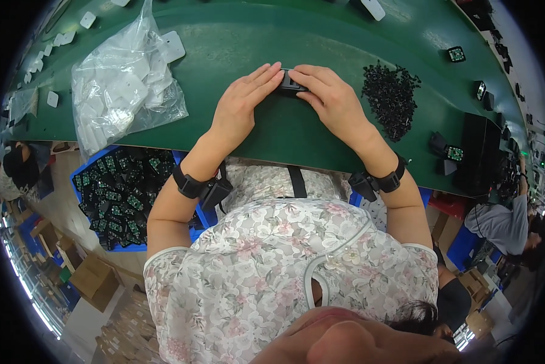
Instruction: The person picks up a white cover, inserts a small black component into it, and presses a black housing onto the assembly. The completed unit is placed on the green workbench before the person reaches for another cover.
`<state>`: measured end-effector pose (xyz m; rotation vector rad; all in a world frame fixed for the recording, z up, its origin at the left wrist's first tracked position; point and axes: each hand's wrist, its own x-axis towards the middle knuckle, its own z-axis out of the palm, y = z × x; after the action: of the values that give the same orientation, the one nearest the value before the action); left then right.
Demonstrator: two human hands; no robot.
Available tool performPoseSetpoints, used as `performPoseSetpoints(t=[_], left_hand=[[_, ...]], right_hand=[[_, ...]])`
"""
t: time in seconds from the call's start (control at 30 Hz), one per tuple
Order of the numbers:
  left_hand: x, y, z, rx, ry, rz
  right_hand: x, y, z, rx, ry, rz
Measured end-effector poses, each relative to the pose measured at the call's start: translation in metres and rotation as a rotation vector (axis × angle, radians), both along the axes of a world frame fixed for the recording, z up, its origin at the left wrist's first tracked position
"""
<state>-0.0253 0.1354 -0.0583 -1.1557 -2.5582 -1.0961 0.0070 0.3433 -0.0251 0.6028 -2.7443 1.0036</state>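
A small black plastic housing (292, 85) lies on the green worktable between my two hands. My left hand (241, 102) has its fingers close together, their tips pressed on the housing's left side. On the right side, my right hand (332, 100) grips it with fingers over the top and thumb at the near edge. My fingers cover part of the housing. A heap of small black parts (391, 100) is spread to the right of my right hand. Left of my left hand lies a clear plastic bag (127, 85) full of white square plates.
A blue bin (78, 182) beside the table's near edge holds many black housings with green circuit boards. Loose white plates (174, 47) lie around the bag. More housings (454, 153) and a black box (477, 151) sit at the right. Another person (506, 221) is at far right.
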Motion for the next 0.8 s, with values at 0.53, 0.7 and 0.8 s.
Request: performPoseSetpoints(t=[0.53, 0.7, 0.8], left_hand=[[0.002, 0.010, 0.005, -0.196, 0.199, -0.009], [-0.005, 0.026, -0.001, -0.079, 0.204, 0.063], [-0.014, 0.038, 0.003, 0.065, -0.105, 0.176]], right_hand=[[-0.004, 0.013, 0.000, -0.040, -0.046, -0.021], [-0.017, 0.020, 0.004, -0.501, -0.472, -0.140], [-0.024, 0.027, 0.004, -0.713, -0.494, -0.128]])
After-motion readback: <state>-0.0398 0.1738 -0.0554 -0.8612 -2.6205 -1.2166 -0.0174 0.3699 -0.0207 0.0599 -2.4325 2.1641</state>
